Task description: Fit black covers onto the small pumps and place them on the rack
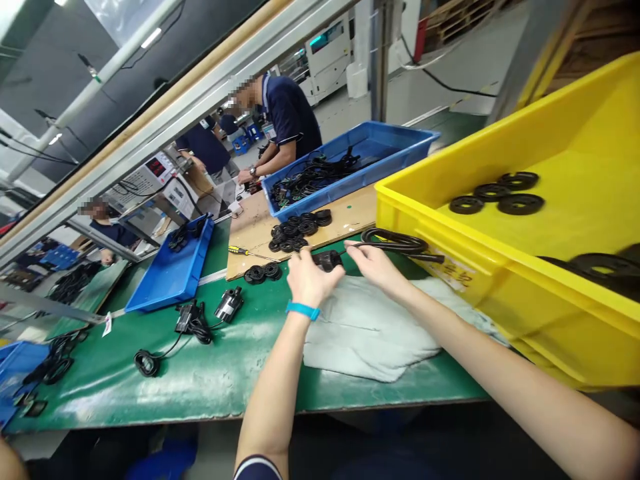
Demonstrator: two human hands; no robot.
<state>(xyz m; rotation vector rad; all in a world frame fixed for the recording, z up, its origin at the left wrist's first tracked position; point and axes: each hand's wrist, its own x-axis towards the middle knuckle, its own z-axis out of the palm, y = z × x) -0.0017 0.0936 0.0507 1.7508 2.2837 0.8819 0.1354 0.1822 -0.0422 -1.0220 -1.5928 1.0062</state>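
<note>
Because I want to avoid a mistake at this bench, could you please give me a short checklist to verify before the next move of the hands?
1. Left hand on the black housing: ok, it touches the housing.
2. Right hand on the black cable: ok, its fingers pinch the cable.
3. Cable free of the yellow crate: cannot tell, the coil's far end lies very close to the crate wall.
4. Grey cloth lying flat: not ok, it is creased.
5. Yellow-handled screwdriver away from the hands: ok, it lies on the board to their left.
</note>
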